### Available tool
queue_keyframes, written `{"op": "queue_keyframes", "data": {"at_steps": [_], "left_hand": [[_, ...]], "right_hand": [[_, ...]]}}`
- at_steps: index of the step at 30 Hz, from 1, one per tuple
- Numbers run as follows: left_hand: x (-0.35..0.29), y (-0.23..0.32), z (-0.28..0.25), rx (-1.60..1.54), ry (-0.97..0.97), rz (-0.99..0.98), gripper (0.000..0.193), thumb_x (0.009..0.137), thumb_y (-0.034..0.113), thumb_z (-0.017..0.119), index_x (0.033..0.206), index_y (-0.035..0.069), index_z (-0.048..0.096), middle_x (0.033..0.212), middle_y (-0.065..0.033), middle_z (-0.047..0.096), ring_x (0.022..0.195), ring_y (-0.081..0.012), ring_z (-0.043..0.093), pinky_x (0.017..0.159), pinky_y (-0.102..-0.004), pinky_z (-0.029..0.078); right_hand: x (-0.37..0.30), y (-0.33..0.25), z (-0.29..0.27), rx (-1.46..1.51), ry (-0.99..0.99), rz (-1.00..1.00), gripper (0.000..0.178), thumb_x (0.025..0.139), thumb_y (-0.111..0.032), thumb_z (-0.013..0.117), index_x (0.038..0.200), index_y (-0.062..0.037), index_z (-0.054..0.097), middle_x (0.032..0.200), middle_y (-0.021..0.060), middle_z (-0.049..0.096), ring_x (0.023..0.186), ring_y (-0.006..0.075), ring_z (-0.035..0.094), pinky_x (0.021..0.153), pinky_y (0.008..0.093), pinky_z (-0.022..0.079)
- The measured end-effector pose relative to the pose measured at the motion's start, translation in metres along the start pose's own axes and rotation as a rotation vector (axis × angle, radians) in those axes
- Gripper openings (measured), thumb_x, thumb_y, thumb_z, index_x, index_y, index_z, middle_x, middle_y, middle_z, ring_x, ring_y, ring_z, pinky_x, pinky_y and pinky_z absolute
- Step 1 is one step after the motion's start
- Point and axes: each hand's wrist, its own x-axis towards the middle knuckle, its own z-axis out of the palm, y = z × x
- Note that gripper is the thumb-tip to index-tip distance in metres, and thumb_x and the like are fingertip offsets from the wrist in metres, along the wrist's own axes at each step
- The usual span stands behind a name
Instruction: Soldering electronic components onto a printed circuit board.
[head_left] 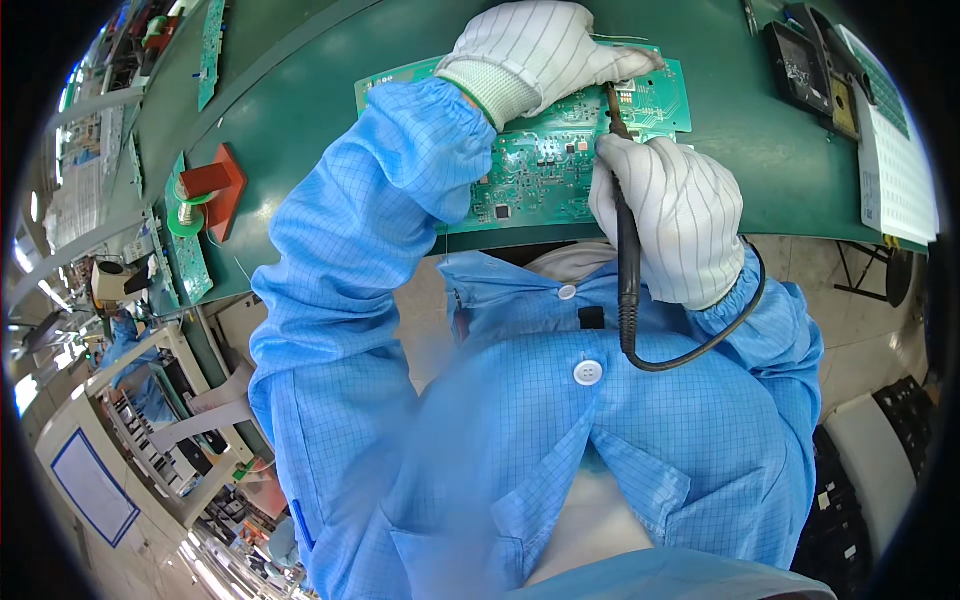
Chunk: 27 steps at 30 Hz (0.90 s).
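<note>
A green circuit board [540, 175] with many small parts lies near the table's front edge. My right hand [680, 215], in a white striped glove, is closed round a black soldering iron [627, 255]. Its tip points away from me and reaches the far right part of the board, close to a small pale component. My left hand [540, 50], gloved alike, lies across the board's far edge with its fingertips near the iron's tip. Those fingers are drawn together; what they hold, if anything, is hidden. A thin pale wire shows just beyond them.
On the left, a red stand [228, 190] carries a green spool [187, 215] beside more boards [190, 265]. A black soldering-iron holder [815, 75] stands at the far right, near a white sheet [895, 165]. The iron's cord [730, 325] loops by my right sleeve.
</note>
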Motion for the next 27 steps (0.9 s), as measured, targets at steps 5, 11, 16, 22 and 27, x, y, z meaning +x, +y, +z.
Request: {"op": "queue_keyframes", "data": {"at_steps": [5, 11, 16, 22, 27], "left_hand": [[-0.019, -0.010, 0.003, 0.122, 0.218, 0.227, 0.055, 0.088, 0.055, 0.058, 0.078, 0.002, 0.065, 0.072, -0.0182, 0.063, 0.074, -0.0359, 0.065, 0.071, -0.0436, 0.054], [-0.044, -0.020, 0.002, 0.257, 0.572, 0.411, 0.023, 0.086, 0.030, 0.065, 0.079, 0.008, 0.062, 0.069, -0.0116, 0.060, 0.066, -0.0295, 0.064, 0.060, -0.0387, 0.054], [-0.076, -0.004, 0.009, 0.072, 0.449, 0.101, 0.010, 0.087, 0.018, 0.066, 0.086, 0.009, 0.061, 0.067, -0.0103, 0.063, 0.061, -0.0306, 0.064, 0.057, -0.0392, 0.052], [-0.086, -0.006, 0.021, 0.111, 0.452, 0.097, 0.009, 0.084, 0.018, 0.067, 0.083, 0.010, 0.062, 0.066, -0.0102, 0.063, 0.059, -0.0296, 0.063, 0.055, -0.0379, 0.051], [-0.084, -0.006, 0.020, 0.176, 0.419, 0.094, 0.012, 0.083, 0.019, 0.067, 0.078, 0.011, 0.060, 0.063, -0.0088, 0.061, 0.058, -0.0277, 0.063, 0.054, -0.0376, 0.051]], "right_hand": [[-0.012, 0.010, -0.019, 0.178, 0.150, 0.015, 0.027, 0.066, 0.005, 0.076, 0.090, -0.0033, 0.066, 0.076, 0.0095, 0.067, 0.057, 0.0253, 0.062, 0.054, 0.0346, 0.050], [-0.036, 0.053, -0.015, 0.384, 0.218, 0.178, 0.029, 0.072, 0.010, 0.070, 0.097, -0.0033, 0.063, 0.088, 0.0128, 0.068, 0.067, 0.0219, 0.063, 0.062, 0.0313, 0.051], [-0.051, 0.064, -0.011, 0.550, 0.211, 0.417, 0.026, 0.077, 0.012, 0.066, 0.099, -0.0015, 0.063, 0.091, 0.0132, 0.067, 0.069, 0.0150, 0.058, 0.061, 0.0275, 0.048], [-0.048, 0.069, -0.007, 0.512, 0.247, 0.291, 0.026, 0.077, 0.011, 0.066, 0.100, -0.0013, 0.063, 0.093, 0.0133, 0.067, 0.068, 0.0147, 0.057, 0.061, 0.0264, 0.047], [-0.048, 0.069, -0.006, 0.526, 0.259, 0.281, 0.027, 0.077, 0.012, 0.067, 0.100, -0.0019, 0.063, 0.092, 0.0133, 0.067, 0.070, 0.0158, 0.058, 0.063, 0.0272, 0.048]]}}
